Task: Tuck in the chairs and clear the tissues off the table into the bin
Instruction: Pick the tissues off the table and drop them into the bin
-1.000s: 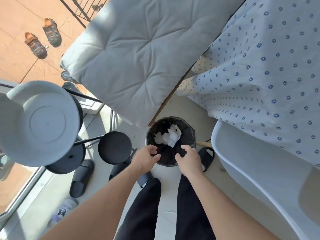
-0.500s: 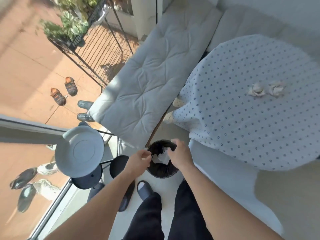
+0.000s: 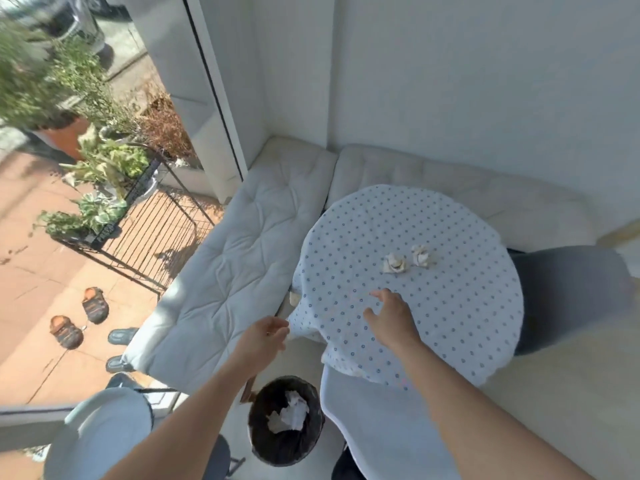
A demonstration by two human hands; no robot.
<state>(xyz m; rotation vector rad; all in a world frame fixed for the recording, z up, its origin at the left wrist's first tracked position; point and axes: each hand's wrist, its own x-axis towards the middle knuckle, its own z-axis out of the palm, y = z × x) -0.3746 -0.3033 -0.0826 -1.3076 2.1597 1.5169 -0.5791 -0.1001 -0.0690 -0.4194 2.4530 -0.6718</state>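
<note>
I see two crumpled tissues on the round tabletop (image 3: 450, 306), right of centre in the frame: the left tissue (image 3: 394, 263) and the right tissue (image 3: 421, 255). Both are white with slightly yellowed folds, balled up into rough lumps, so neither has a clear long axis or a way it points; together they form a short row running left to right, near each other but not touching. They lie on a pale blue cloth with small blue ring dots that covers the tabletop and hangs over its edge.

My right hand (image 3: 391, 315) hovers over the cloth just below the tissues, fingers spread and holding nothing. My left hand (image 3: 265, 337) is at the cloth's lower left edge, fingers loosely curled and empty; I cannot tell whether it touches the cloth.

The bin (image 3: 285, 420), black-lined, stands on the floor at bottom centre, with crumpled white tissue (image 3: 291, 414) inside. A white chair (image 3: 374, 420) is just right of the bin, and a grey chair (image 3: 568, 292) is at the right of the tabletop.
</note>
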